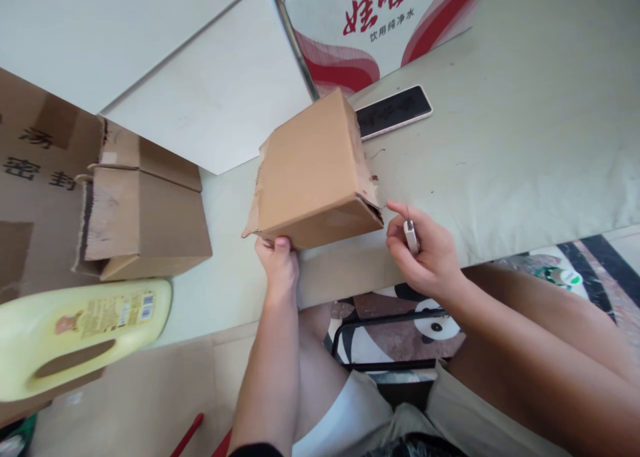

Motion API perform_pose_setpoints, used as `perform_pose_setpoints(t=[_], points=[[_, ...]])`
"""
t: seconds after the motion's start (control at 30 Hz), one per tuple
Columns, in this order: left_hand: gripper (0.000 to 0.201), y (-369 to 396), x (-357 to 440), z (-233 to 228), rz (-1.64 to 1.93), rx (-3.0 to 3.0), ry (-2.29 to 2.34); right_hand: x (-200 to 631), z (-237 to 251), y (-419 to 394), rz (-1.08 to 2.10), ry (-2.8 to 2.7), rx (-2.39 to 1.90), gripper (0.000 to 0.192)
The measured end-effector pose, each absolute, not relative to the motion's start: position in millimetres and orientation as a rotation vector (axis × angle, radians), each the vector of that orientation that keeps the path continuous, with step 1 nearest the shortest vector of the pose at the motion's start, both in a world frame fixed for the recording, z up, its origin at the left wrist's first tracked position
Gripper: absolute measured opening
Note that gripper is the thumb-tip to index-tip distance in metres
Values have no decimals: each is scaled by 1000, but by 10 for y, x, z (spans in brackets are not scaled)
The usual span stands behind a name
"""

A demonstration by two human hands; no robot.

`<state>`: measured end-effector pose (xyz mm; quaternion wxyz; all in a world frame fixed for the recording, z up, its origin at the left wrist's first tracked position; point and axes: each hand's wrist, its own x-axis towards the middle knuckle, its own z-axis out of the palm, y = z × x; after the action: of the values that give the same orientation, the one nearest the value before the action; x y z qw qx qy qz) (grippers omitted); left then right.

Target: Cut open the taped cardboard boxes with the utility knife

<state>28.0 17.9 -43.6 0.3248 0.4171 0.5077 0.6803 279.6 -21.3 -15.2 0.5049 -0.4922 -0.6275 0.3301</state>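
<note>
**Box pinned at one corner, small tool closing on the torn flap**

While the left hand (277,260) is clamping the near bottom edge of the small cardboard box (313,174), thumb on top and fingers tucked underneath, the box is standing tilted on the pale table (500,144), right at its near edge, over the person's knees. Only that one corner is being held.

The right hand (425,250) is curling around a small whitish tool (411,236), possibly a pocket cutter; too small to confirm a blade. Grip is closed on it, index finger reaching toward the box's torn right-hand flap, just beside it but not touching as far as I can tell.

Risks, as I'm reading it:
- The box is balancing on an edge with a single-point hold. Any sideways push from the tool is likely twisting it out of the left thumb, or tipping it off the table edge onto the lap.
- If there is a blade, it is sitting close to bare thighs and the left wrist; a slip through ragged cardboard is heading that way.
- The phone (395,110) is lying just behind the box, so a shove back is knocking into it.

Nearby: open carton (143,210) and yellow jug (80,334) on the left, well apart.
</note>
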Motion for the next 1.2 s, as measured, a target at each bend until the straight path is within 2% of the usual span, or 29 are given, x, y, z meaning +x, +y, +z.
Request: perform_pose_setpoints(t=[0.13, 0.27, 0.37, 0.43, 0.73, 0.8, 0.93, 1.03, 1.1, 1.2], points=[[74, 197, 267, -275, 1793, 966, 1291, 2835, -190, -214, 1016, -1400, -1180, 27], [71, 185, 209, -272, 1797, 1035, 1288, 2805, -180, -230, 1358, -1264, -1098, 34], [74, 180, 204, -349, 1750, 1135, 1335, 2761, -110, -209, 1678, -1104, -984, 26], [77, 183, 233, -385, 1742, 1209, 1333, 2751, -66, -173, 1756, -1017, -982, 22], [77, 193, 336, -394, 1771, 1337, 1349, 2956, -57, -8, 1542, -1261, -1352, 18], [80, 193, 310, -414, 1752, 1322, 1312, 3000, -41, 14, 1563, -1327, -1388, 22], [99, 191, 193, -501, 1621, 1349, 1309, 3064, 0, 41, 1466, -1472, -1460, 35], [113, 183, 86, -576, 1442, 1367, 1383, 3098, 3, 47, 1235, -1598, -1558, 24], [113, 178, 45, -604, 1411, 1384, 1362, 3115, -13, 50, 1178, -1628, -1587, 19], [102, 175, 42, -609, 1457, 1416, 1267, 3135, -51, 58, 1117, -1701, -1591, 26]])
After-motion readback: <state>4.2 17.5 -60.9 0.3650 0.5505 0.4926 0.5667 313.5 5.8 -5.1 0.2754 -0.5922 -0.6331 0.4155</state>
